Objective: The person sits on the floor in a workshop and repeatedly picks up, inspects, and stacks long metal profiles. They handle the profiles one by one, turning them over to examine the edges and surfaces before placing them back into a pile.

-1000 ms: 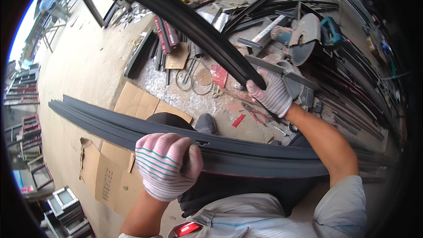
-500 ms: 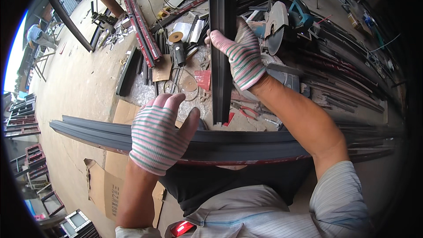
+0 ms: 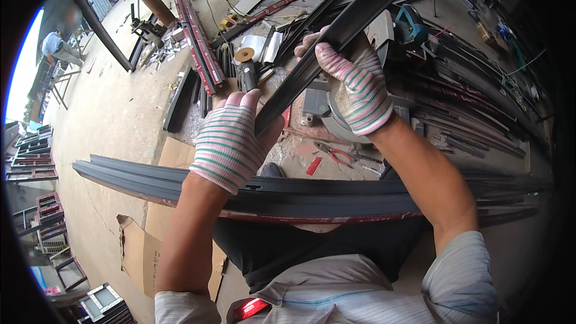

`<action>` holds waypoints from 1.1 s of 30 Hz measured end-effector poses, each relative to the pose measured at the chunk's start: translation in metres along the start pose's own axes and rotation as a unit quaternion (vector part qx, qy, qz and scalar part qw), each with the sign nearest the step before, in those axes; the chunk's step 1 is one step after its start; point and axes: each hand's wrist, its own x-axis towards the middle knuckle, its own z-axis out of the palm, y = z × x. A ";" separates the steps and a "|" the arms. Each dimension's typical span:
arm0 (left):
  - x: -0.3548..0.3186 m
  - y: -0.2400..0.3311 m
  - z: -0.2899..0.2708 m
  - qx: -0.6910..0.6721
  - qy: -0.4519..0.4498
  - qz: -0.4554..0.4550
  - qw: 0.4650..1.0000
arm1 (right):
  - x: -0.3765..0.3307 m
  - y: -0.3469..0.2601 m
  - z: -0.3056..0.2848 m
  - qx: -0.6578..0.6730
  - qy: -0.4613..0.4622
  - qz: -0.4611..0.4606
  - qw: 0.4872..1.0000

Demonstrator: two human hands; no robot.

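A long dark grey window-frame profile (image 3: pixel 294 91) slants from the middle up to the top right, held off the floor. My right hand (image 3: pixel 359 87), in a pink glove with green stripes, grips it partway along, the thumb on its near side. My left hand (image 3: pixel 231 141), gloved alike, has closed around its lower end, which the fingers partly hide. Across in front of my body lies another long grey profile (image 3: pixel 318 199) with a red-printed film along its near edge. My left forearm passes over that one.
Beyond my hands are an angle grinder (image 3: pixel 247 75), a cut-off saw (image 3: pixel 411 24) and red-handled pliers (image 3: pixel 337 153). Red-wrapped profiles (image 3: pixel 195 42) lie further left. Several bars (image 3: pixel 480 117) are piled at right, cardboard (image 3: pixel 138 252) at lower left. Another person (image 3: pixel 57 48) bends at far left.
The held profile has tilted from upright to slanting right. My left hand has risen and taken hold of its lower end. My right hand has moved slightly right and down, still gripping.
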 end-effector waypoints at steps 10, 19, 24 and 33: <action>0.003 -0.012 0.007 -0.056 0.028 0.003 0.998 | -0.021 0.000 -0.010 -0.021 0.025 0.062 0.998; -0.002 -0.012 0.001 -0.152 0.027 -0.010 0.988 | -0.031 -0.005 -0.010 0.026 -0.003 0.060 0.998; -0.003 -0.016 -0.001 -0.137 0.035 -0.007 0.990 | -0.035 -0.012 -0.014 0.050 -0.035 0.072 0.996; -0.003 -0.016 -0.003 -0.132 0.040 0.046 0.989 | -0.045 -0.011 -0.028 0.075 -0.091 0.094 0.989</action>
